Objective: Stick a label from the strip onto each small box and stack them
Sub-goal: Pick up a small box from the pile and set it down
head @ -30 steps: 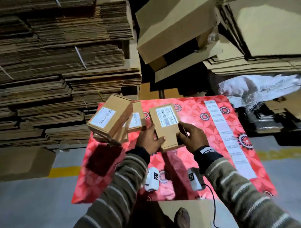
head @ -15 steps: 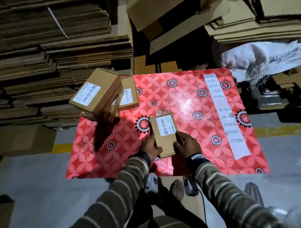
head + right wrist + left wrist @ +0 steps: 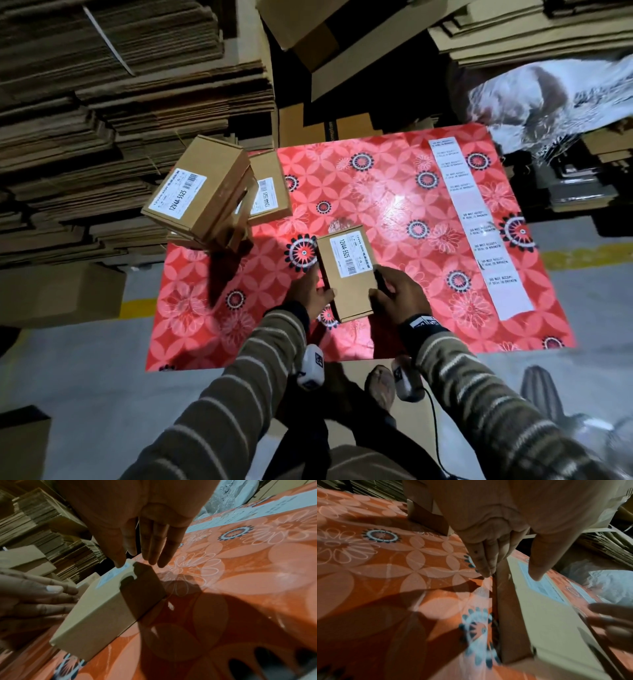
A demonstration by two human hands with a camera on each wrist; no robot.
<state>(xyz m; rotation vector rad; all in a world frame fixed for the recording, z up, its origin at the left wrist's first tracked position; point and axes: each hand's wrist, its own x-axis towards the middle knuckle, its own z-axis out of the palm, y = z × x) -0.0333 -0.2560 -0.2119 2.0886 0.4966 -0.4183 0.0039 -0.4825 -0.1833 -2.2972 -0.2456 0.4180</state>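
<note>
A small brown box (image 3: pixel 346 274) with a white printed label lies on the red flowered table cover (image 3: pixel 376 178), near its front edge. My left hand (image 3: pixel 313 291) holds its left edge, fingers (image 3: pixel 482 561) down the side and thumb over the top of the box (image 3: pixel 547 622). My right hand (image 3: pixel 397 294) holds the right edge, thumb (image 3: pixel 118 555) on the label corner of the box (image 3: pixel 96 609). A crooked stack of labelled boxes (image 3: pixel 202 195) stands at the table's left. The white label strip (image 3: pixel 479 226) lies along the right side.
One more labelled box (image 3: pixel 270 192) lies behind the stack. Tall piles of flat cardboard (image 3: pixel 102 102) close in the left and back. Crumpled plastic sheeting (image 3: pixel 548 99) sits at the back right. A brown carton (image 3: pixel 58 294) stands on the floor at the left.
Both hands have brought the box down from mid-air, near the stack, to the table's near middle. The stack and strip have not moved.
</note>
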